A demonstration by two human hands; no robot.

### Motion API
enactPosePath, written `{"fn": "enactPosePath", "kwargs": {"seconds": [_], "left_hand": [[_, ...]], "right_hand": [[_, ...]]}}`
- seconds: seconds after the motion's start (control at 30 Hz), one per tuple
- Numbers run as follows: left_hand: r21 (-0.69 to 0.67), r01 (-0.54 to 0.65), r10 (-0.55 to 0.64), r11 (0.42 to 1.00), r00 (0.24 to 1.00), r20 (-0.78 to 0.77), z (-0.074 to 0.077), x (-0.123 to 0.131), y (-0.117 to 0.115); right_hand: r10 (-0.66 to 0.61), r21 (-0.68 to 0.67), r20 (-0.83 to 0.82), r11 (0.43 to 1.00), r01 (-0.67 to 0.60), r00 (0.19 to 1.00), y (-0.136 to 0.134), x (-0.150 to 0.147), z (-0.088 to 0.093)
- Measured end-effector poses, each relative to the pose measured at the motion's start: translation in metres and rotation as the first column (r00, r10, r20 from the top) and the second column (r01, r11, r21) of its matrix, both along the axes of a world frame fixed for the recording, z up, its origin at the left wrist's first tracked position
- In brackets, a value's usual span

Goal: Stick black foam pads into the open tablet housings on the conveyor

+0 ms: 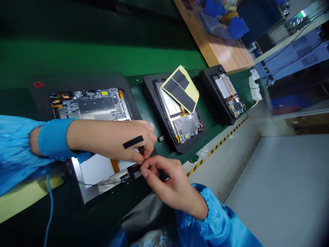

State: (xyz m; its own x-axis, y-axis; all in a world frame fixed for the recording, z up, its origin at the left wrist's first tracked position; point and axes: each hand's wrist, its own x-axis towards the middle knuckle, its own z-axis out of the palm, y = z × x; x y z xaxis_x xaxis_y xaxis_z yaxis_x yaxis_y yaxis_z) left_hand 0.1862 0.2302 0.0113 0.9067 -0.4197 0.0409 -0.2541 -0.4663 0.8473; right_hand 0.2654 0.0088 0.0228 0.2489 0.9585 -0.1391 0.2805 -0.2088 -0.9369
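Observation:
My left hand (131, 139) reaches across an opened tablet-like device (96, 106), whose circuit board and white battery (95, 169) are exposed. A short strip of black tape (133, 141) sticks to the back of that hand. Its thumb and fingers are pinched together at the device's near right corner. My right hand (171, 178) meets it there, thumb and forefinger pressed together close to the left fingertips. Whatever lies between the fingers of either hand is too small or hidden to make out. A thin black wire (102, 184) runs along the device's near edge.
A second opened device (186, 125) in a black holder carries a yellow backing sheet (194, 92) with black pieces. A third device (228, 94) stands farther right. Yellow paper (28, 197) and a blue cord (49, 209) lie at left. Striped tape (218, 144) marks the table edge.

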Motion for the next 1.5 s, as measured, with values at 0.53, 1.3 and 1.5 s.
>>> {"fn": "enactPosePath", "kwargs": {"seconds": [0.53,1.3,1.5], "left_hand": [[0.023,0.032,-0.032,0.999,0.999,-0.022,0.001,0.001,0.000],[0.054,0.024,-0.024,0.998,1.000,0.002,0.007,-0.008,0.003],[0.001,0.001,0.000,1.000,1.000,-0.027,0.011,-0.011,0.003]], "right_hand": [[-0.212,0.028,-0.076,0.976,0.215,0.974,-0.003,-0.014,-0.006],[-0.134,0.042,0.106,0.991,0.130,0.985,-0.003,-0.007,-0.009],[-0.128,0.063,0.133,0.991,0.121,0.983,-0.004,-0.007,-0.011]]}}
